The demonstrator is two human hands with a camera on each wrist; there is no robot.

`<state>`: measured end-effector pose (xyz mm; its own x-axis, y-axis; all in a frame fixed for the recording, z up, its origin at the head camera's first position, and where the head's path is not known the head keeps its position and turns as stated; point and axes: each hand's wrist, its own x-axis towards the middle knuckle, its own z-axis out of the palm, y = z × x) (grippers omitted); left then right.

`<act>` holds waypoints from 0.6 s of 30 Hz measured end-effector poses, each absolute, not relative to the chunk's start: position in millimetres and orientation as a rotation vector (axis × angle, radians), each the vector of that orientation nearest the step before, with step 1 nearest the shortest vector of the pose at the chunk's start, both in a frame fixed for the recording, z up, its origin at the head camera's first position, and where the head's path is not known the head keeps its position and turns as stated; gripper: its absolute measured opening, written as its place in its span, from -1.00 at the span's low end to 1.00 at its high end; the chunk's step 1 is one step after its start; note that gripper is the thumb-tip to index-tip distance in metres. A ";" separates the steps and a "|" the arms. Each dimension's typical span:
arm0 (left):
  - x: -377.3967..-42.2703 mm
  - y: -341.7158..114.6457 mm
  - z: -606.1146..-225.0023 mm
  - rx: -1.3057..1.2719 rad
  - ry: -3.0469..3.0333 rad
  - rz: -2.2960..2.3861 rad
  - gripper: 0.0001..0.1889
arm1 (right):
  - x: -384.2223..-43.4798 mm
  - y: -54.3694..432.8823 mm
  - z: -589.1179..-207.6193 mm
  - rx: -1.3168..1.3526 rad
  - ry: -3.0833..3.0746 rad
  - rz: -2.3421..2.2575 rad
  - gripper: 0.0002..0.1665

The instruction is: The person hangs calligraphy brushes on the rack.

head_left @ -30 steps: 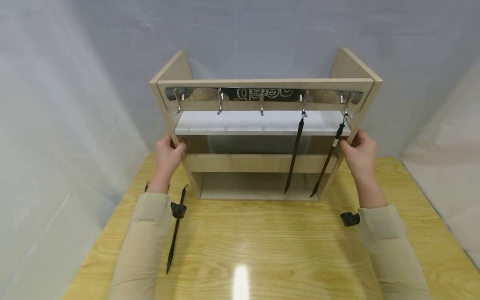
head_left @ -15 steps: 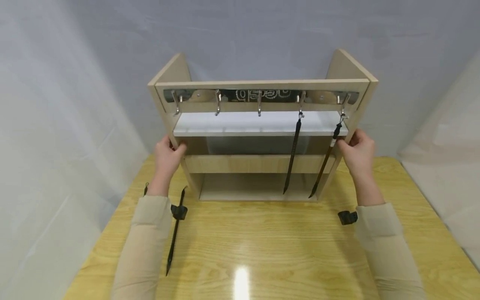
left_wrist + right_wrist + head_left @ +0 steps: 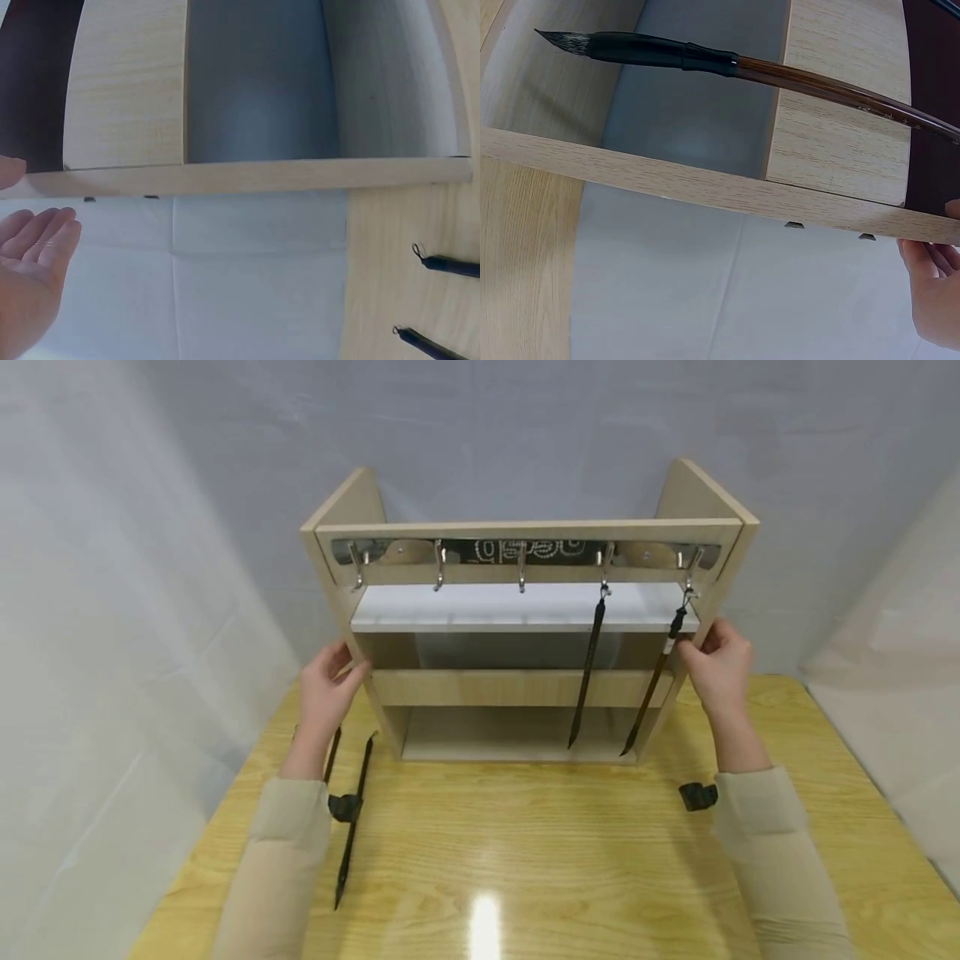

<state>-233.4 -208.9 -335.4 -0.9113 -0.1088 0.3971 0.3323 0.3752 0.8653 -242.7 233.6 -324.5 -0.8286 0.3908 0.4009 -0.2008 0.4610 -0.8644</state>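
A glossy yellow wood-grain table (image 3: 540,835) carries a pale wooden shelf unit (image 3: 480,687), upright toward its far side. Left of the unit's front lies a dark calligraphy brush (image 3: 348,852), bristles nearest the viewer; beside it lies a second brush (image 3: 333,752), partly hidden.

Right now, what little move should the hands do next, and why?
Maybe the left hand could reach for a brush on the table: its fingers look loose beside the shelf, the right hand grips the shelf's other side, and three hooks have no brush.
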 end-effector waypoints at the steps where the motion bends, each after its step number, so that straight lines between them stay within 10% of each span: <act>1: -233.3 -211.2 -338.4 -0.187 -2.263 -1.547 -0.53 | -243.1 233.4 -324.6 -0.156 -2.146 1.387 -0.72; 18: -208.2 -244.9 -379.0 -0.122 -2.394 -1.449 -0.52 | -242.6 234.2 -325.7 -0.163 -2.169 1.364 -0.69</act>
